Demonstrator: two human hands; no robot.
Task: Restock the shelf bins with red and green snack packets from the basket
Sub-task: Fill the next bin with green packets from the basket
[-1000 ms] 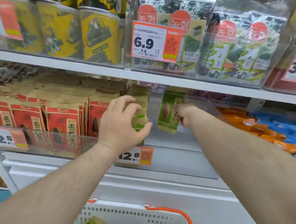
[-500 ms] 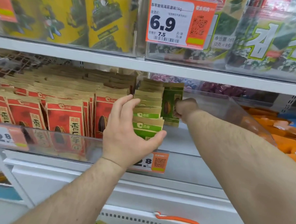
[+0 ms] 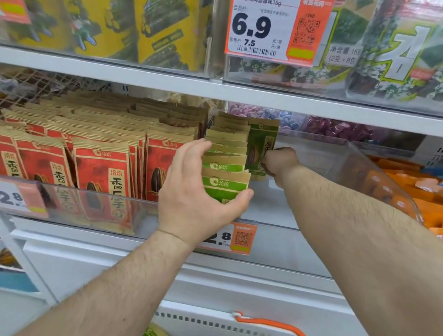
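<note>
Store aisle, white metal shelving. Middle shelf (image 3: 283, 101) carries clear plastic bin (image 3: 344, 159). Red packets (image 3: 102, 166) fill bin's left part in upright rows. Left hand (image 3: 198, 192) clasps front of green packet row (image 3: 225, 173), thumb under, fingers curled on left side. Right hand (image 3: 279, 163) pinches one green packet (image 3: 261, 146) upright at row's back; fingers mostly hidden, grip likely thumb-and-finger. White basket (image 3: 207, 326) with orange handle below, green packet inside. Price tag (image 3: 276, 24) reads 6.9 on upper shelf.
</note>
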